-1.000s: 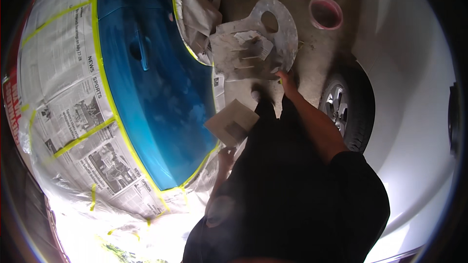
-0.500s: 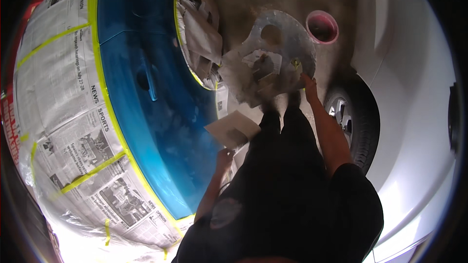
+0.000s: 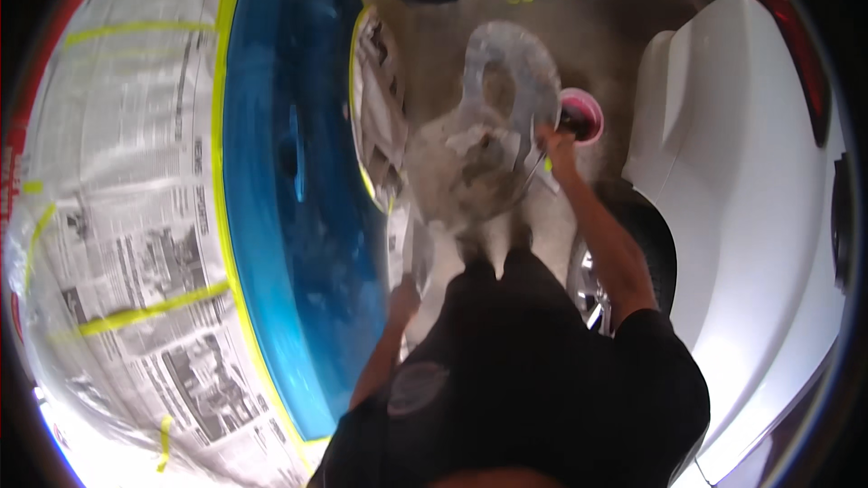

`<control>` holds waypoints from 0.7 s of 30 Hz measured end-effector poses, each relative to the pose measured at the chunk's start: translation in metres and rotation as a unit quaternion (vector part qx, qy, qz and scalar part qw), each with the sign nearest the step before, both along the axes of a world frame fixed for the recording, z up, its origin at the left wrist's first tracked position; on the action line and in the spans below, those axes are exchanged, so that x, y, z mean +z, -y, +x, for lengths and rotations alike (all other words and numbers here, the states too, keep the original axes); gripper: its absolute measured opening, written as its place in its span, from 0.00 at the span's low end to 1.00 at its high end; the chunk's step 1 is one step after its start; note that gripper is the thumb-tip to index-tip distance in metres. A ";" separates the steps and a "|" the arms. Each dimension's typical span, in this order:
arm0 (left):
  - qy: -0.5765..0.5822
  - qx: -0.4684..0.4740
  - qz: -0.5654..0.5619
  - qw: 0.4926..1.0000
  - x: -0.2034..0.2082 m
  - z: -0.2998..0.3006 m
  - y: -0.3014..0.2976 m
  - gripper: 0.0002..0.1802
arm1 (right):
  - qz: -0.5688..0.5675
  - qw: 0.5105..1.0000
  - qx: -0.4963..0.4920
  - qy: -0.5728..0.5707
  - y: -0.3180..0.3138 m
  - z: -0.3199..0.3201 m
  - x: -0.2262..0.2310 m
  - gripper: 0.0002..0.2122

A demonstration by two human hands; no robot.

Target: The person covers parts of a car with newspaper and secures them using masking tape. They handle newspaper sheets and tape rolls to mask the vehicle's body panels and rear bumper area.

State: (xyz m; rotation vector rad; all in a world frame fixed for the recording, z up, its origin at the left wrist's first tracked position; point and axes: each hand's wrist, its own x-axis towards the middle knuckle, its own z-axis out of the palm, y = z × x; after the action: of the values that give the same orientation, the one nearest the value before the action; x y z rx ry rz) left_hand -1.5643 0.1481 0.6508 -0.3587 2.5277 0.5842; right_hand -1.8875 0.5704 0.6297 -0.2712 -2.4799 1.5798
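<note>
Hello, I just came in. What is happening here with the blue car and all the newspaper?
A person in a black shirt stands beside a blue car panel masked with newspaper and yellow tape. The right hand reaches toward a grey dusty board near a pink-rimmed tub. The left hand holds a pale sheet close to the panel. A white car stands on the right.

My right hand (image 3: 559,146) grips a dull, dusty grey palette (image 3: 506,81) — beside it, a glossy pink plastic tub (image 3: 583,116). My left hand (image 3: 403,294) holds a matt, papery sheet (image 3: 419,248). Past it, wet-glossy blue panel (image 3: 289,172), masked with newsprint (image 3: 117,181) — yellow tape (image 3: 149,309).
</note>
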 end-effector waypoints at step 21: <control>-0.067 0.129 0.027 0.989 -0.002 -0.078 -0.067 0.12 | -0.277 0.956 -0.037 0.088 -0.060 -0.065 0.211 0.13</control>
State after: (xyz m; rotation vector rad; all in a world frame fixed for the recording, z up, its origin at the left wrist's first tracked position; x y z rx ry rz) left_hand -1.6422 0.2152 0.6489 -0.6526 2.6050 0.7980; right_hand -1.9527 0.6307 0.8407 -0.5981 -2.0499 2.2752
